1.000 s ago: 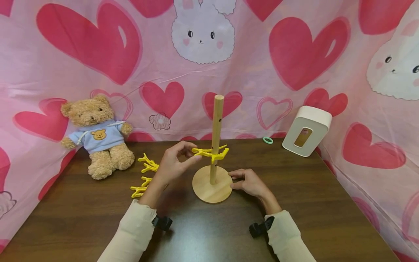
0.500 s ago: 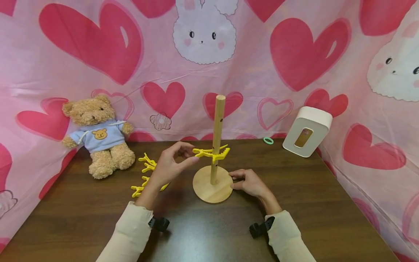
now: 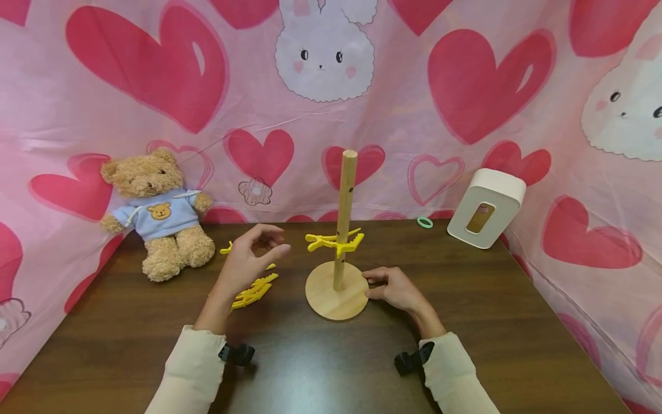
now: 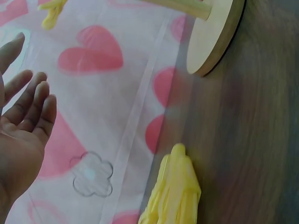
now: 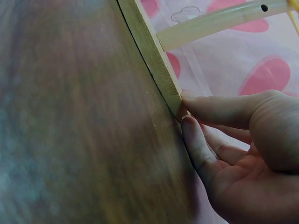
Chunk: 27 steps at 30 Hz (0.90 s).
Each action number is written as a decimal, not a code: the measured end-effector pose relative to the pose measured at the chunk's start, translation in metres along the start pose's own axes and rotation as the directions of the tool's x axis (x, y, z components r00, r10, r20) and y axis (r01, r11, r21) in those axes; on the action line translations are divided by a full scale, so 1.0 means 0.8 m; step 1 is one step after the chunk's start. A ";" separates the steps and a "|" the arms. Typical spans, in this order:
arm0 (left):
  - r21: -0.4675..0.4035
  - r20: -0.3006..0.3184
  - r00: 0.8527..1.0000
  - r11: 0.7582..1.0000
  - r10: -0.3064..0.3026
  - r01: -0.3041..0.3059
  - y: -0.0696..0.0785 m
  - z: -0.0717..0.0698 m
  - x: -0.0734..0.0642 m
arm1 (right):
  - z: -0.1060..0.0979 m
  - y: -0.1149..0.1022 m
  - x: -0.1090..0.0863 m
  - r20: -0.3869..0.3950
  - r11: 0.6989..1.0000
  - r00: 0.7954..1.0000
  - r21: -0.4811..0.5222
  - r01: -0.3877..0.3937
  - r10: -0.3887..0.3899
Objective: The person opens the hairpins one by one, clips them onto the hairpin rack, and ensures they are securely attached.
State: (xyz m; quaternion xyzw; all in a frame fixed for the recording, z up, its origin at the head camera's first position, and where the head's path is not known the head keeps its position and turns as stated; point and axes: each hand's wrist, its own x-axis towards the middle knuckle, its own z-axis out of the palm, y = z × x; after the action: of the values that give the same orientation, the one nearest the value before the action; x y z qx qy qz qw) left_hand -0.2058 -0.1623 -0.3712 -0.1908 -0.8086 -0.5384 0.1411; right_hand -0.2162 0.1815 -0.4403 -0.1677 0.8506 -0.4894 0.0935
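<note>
Left hand [image 3: 248,263]: drawing leftward off stand [image 3: 346,192], grip relaxed, empty.
Right hand [image 3: 394,289]: pinching stand's base [image 3: 326,299].
Yellow clip [image 3: 341,248]: clasping stand; seeming light, stiff, best squeezed at handles [image 3: 314,246].

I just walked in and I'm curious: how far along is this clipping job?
Done: one yellow clip grips the wooden post.
In hand: the right hand holds the round base at its rim; the left hand is empty.
Probably left: the loose clips on the table, partly hidden, so I can't count them.
</note>
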 end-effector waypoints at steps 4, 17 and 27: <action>0.026 -0.037 0.999 0.999 -0.024 0.025 -0.005 -0.016 -0.007 | 0.000 0.000 0.000 0.002 1.000 1.000 -0.006 0.001 -0.001; 0.023 -0.119 0.987 0.993 -0.108 0.111 -0.024 -0.064 -0.031 | 0.000 0.001 0.002 0.000 1.000 1.000 -0.007 0.005 -0.005; -0.005 -0.156 0.964 0.976 -0.216 0.218 -0.035 -0.084 -0.042 | 0.000 0.001 0.001 -0.001 1.000 1.000 -0.001 -0.008 0.008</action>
State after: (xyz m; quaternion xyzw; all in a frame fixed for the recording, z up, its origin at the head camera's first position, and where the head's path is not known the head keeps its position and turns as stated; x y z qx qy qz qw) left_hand -0.1874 -0.2398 -0.3833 -0.0577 -0.8144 -0.5590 0.1448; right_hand -0.2172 0.1813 -0.4411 -0.1644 0.8516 -0.4886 0.0949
